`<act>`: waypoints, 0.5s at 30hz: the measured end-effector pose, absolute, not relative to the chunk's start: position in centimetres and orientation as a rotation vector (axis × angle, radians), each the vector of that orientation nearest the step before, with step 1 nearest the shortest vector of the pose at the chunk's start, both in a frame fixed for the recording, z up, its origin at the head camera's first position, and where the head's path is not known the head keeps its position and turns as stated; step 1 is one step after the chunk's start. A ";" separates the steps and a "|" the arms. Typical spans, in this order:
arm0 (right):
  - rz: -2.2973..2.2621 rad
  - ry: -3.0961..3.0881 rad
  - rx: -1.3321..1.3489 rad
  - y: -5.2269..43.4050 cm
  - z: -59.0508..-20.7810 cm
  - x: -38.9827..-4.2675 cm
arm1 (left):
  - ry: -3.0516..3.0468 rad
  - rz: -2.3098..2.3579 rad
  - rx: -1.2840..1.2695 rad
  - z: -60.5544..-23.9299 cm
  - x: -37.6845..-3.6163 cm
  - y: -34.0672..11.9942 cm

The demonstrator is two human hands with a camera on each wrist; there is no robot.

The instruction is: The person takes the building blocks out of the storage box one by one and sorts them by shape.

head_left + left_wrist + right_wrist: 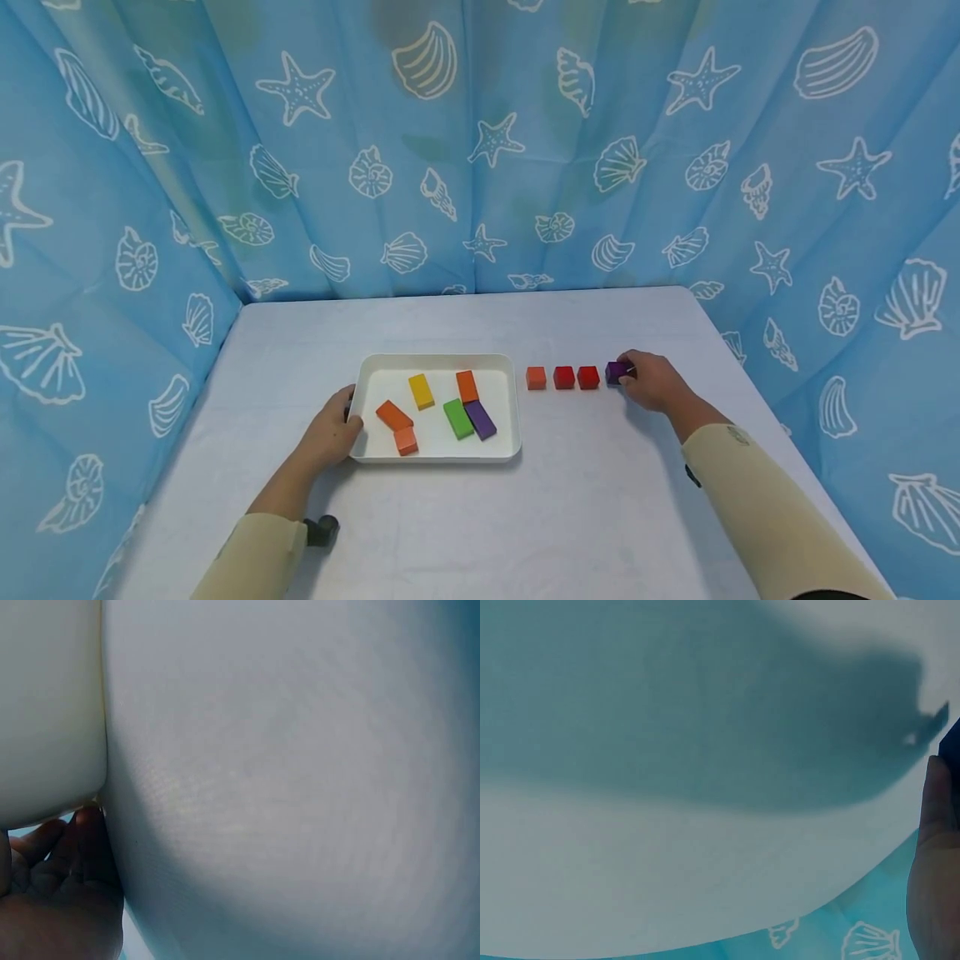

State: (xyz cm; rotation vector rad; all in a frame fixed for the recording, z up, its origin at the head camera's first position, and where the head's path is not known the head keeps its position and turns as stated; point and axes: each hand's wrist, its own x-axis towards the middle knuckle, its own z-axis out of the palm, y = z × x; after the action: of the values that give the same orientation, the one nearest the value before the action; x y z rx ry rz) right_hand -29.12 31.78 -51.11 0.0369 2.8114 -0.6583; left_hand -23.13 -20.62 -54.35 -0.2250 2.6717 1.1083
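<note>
My right hand (651, 380) pinches a small purple cube (617, 372) at the right end of a row of cubes. Beside it in that row lie two red cubes (588, 377) and an orange cube (536, 377). In the right wrist view the thumb side of the hand (936, 862) and a dark face of the cube (951, 750) show at the right edge. My left hand (330, 427) grips the left side of a white tray (435, 458). Curled fingers (91, 832) meet the tray's edge (52, 750) in the left wrist view.
Inside the tray are a yellow block (422, 391), orange blocks (467, 387), an orange cube (406, 441), a green block (458, 418) and a purple block (480, 420). A white cloth covers the table (480, 533). Blue shell-patterned curtains (480, 192) stand behind and beside it.
</note>
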 end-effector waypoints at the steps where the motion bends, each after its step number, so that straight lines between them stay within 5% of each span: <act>1: -0.655 2.812 0.022 31.9 -51.3 -29.0 | 2.673 1.105 -0.223 -54.3 -23.1 -20.6; 15: -0.645 2.816 -0.036 31.8 -52.6 -29.1 | 2.669 1.118 -0.223 -54.1 -23.0 -20.6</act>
State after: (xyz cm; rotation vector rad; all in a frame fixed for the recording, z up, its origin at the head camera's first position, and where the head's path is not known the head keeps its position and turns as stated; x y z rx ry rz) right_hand -29.15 31.82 -52.56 -0.0362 2.8163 -0.6451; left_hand -23.02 -20.56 -54.10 -0.2230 2.6690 1.1183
